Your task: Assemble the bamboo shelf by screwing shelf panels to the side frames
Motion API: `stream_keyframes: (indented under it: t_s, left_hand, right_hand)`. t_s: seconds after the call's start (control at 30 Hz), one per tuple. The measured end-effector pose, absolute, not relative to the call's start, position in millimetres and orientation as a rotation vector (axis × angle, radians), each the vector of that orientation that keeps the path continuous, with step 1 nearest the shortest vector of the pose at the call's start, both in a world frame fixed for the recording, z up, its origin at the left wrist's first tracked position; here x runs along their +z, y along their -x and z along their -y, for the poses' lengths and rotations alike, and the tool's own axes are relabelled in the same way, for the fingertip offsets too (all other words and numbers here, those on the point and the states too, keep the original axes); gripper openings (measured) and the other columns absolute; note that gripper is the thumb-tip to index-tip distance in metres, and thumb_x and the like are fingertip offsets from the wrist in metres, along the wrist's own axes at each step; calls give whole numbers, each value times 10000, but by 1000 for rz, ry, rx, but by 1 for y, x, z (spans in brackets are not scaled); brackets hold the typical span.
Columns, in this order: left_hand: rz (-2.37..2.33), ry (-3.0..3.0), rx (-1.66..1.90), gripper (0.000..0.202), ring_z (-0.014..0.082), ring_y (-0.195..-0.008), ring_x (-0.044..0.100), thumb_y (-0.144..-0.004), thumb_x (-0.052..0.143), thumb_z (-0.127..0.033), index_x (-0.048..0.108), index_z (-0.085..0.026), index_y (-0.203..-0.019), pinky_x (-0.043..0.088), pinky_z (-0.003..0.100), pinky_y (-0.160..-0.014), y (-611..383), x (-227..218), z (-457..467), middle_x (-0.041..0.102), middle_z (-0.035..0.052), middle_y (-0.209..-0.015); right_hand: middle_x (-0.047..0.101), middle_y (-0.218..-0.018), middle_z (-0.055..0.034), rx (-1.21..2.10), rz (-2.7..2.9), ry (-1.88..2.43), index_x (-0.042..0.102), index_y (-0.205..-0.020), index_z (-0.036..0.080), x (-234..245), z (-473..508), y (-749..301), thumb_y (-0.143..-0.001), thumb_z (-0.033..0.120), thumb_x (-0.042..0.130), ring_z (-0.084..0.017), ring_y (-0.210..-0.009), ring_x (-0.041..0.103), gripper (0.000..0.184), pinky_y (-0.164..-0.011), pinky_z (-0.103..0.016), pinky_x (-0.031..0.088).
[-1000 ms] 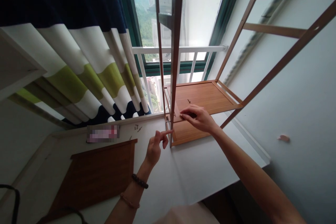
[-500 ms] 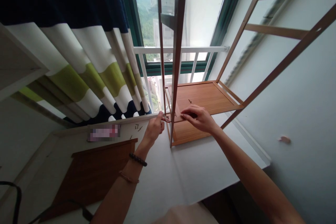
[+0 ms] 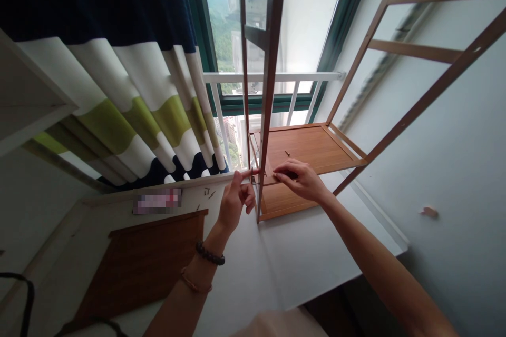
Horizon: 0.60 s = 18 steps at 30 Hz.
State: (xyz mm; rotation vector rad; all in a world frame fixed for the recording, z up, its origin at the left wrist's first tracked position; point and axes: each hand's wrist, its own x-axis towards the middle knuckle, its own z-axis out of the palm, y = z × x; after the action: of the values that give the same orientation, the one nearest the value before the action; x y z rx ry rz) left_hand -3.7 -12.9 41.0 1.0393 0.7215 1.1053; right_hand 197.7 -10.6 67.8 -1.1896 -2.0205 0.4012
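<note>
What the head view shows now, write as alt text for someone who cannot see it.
The left hand points to a post of a wooden rack; the right hand pinches by its upper shelf, where a screw lies. Left of the rack, a brown panel and small parts lie near a curtain.

The rack [image 3: 271, 63] looks like smooth brown wood with a satin finish; its shelf [image 3: 312, 142] has faint grain and a soft sheen. At eight o'clock, the separate panel [image 3: 146, 263] is darker, nearly matt wood, and the small screws [image 3: 212, 194] appear metal. At five o'clock the table [image 3: 308, 253] is smooth, faintly satin. The curtain [image 3: 106, 121] at ten is matt cloth; the window [image 3: 312, 21] towards twelve is smooth, clear glass.
</note>
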Motion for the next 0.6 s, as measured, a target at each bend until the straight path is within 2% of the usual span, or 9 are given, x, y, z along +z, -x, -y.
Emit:
stream_keyframes:
  t_s: [0.2, 0.37, 0.43, 0.5, 0.6]
  left_hand:
    - [-599, -940, 1107, 621, 112, -345, 416, -856, 323, -599, 559, -109, -1157, 320, 234, -386, 8, 21, 27, 459, -44, -406]
    - [-556, -1003, 1095, 554, 161, -447, 543, -865, 313, -584, 638, -135, -844, 412, 287, -457, 7, 9, 30, 567, 18, -503]
    - [-607, -1083, 1092, 561, 159, -452, 541, -865, 310, -585, 636, -134, -790, 410, 286, -458, 9, 5, 28, 553, 19, -499]
    - [-698, -1250, 1100, 558, 139, -447, 515, -862, 329, -583, 651, -129, -823, 402, 276, -479, 12, 2, 26, 513, 0, -474]
    - [-826, -1559, 1044, 574, 93, -387, 389, -867, 329, -575, 683, -126, -908, 314, 242, -458, 20, -1, 23, 378, -47, -410]
  right_hand:
    - [650, -856, -48, 417, 2023, 1181, 669, -903, 182, 68, 14, -198, -847, 276, 554, -138, -773, 586, 159, -677, -253, 451]
    - [656, -866, -59, 426, 2022, 1177, 674, -903, 183, 66, 16, -199, -843, 286, 550, -153, -777, 592, 172, -676, -265, 459]
    - [662, -878, -64, 468, 2015, 1192, 673, -918, 179, 67, 14, -199, -845, 288, 536, -157, -780, 599, 189, -680, -269, 462]
    - [671, -845, -61, 562, 2011, 1238, 671, -917, 171, 69, 9, -200, -850, 302, 514, -152, -743, 607, 215, -657, -262, 463]
    - [676, -761, -48, 707, 2023, 1340, 675, -877, 167, 74, -3, -199, -846, 347, 497, -141, -663, 605, 255, -582, -239, 443]
